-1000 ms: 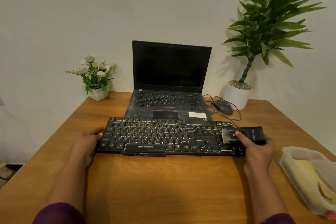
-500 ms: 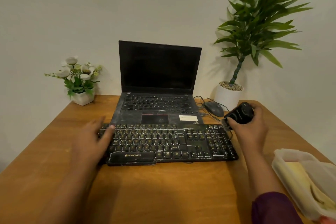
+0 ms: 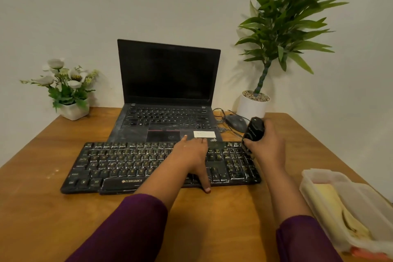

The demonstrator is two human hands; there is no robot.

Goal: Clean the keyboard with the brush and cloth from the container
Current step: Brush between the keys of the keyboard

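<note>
- Black Zebronics keyboard [image 3: 131, 164] is lying flat on the wooden desk [image 3: 63, 215], parallel to its near edge; pale dust is showing along the key edges.
- Left hand [image 3: 191, 155] is resting palm-down across the keyboard's right-centre section, fingers spread wide; fingertips are reaching past the far edge toward the laptop, and the thumb is hooking over the near edge down to the desk. It is holding nothing.
- Right hand [image 3: 268, 147] is wrapped around a black brush [image 3: 254, 128], gripping it above the keyboard's far right corner, over the number pad. The brush body is standing tilted, upper end leaning away from the camera. The bristle end is hidden behind the fingers, so contact with the keys cannot be told.
- Clear plastic container [image 3: 319, 181] is sitting at the desk's right edge, near the right forearm but apart from the keyboard. A yellowish cloth [image 3: 333, 204] is lying inside it.
- Open laptop [image 3: 168, 74], screen dark, is standing just behind the keyboard; a white sticker is showing on its palm rest.
- Grey wired mouse [image 3: 235, 122] is lying right of the laptop, just behind the brush.
- Tall leafy plant in a white pot [image 3: 252, 106] is standing at the far right corner; a small white flower pot [image 3: 74, 110] is sitting at the far left.
- Purple sleeves [image 3: 127, 229] are covering both forearms.
</note>
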